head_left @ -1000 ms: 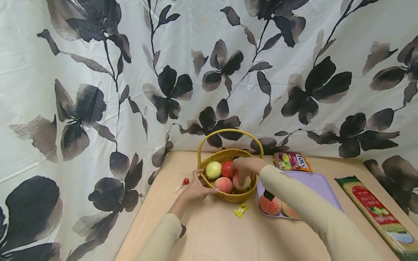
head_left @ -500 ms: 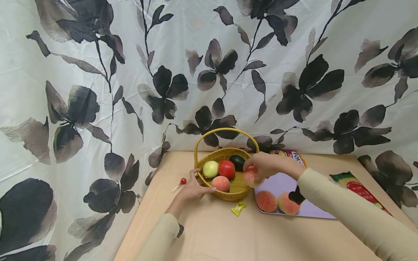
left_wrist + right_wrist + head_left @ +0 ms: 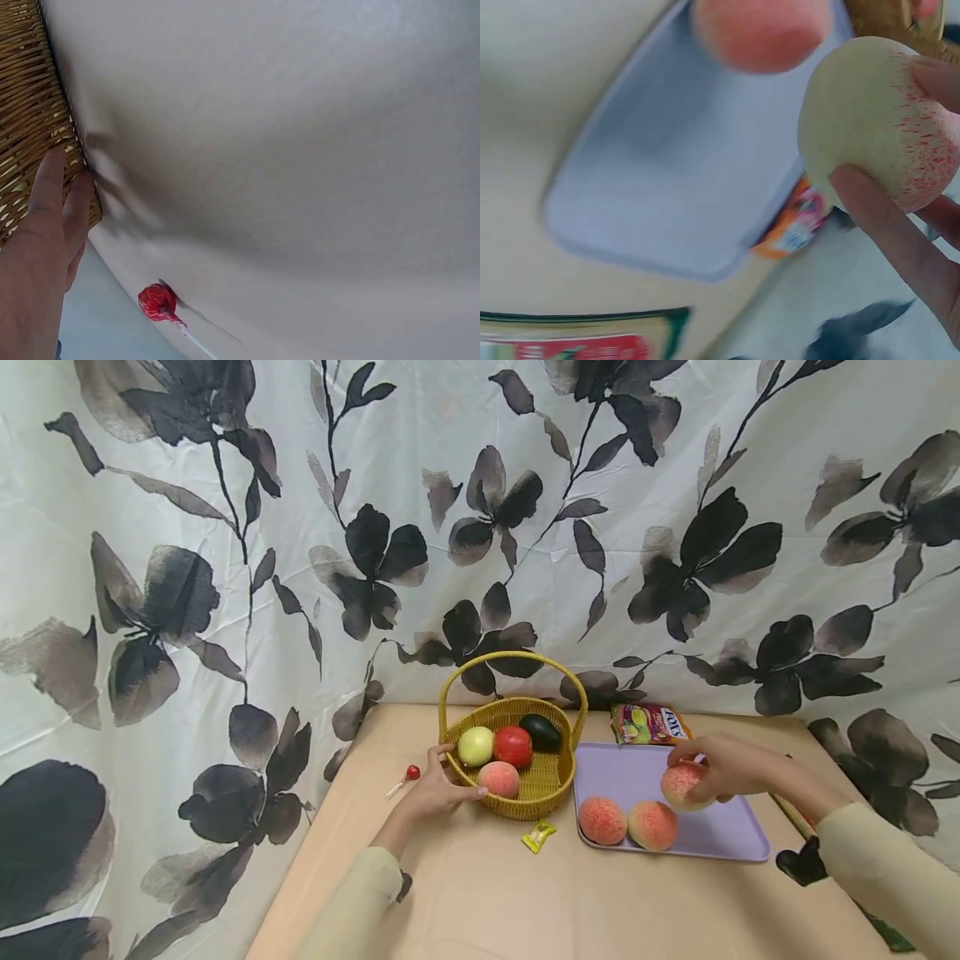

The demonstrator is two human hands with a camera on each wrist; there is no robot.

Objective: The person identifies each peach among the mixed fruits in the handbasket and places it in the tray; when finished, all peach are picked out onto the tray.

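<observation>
My left hand holds the left side of a yellow wicker basket, thumb at the front rim. In the left wrist view its fingers lie along the wicker wall. Inside the basket are a pale green apple, a red apple-like fruit, a peach and a dark avocado-like fruit. My right hand grips another peach above the lilac tray; the right wrist view shows this peach between thumb and fingers. Two peaches sit along the tray's front left.
A red lollipop lies left of the basket. A yellow wrapped candy is in front of it. Behind the tray lies a FOX'S candy bag. A long green-and-red packet lies right of the tray. Floral cloth hangs behind the table.
My right hand has lifted a peach out of the basket and carried it right, over the tray. My left hand stays at the basket's side.
</observation>
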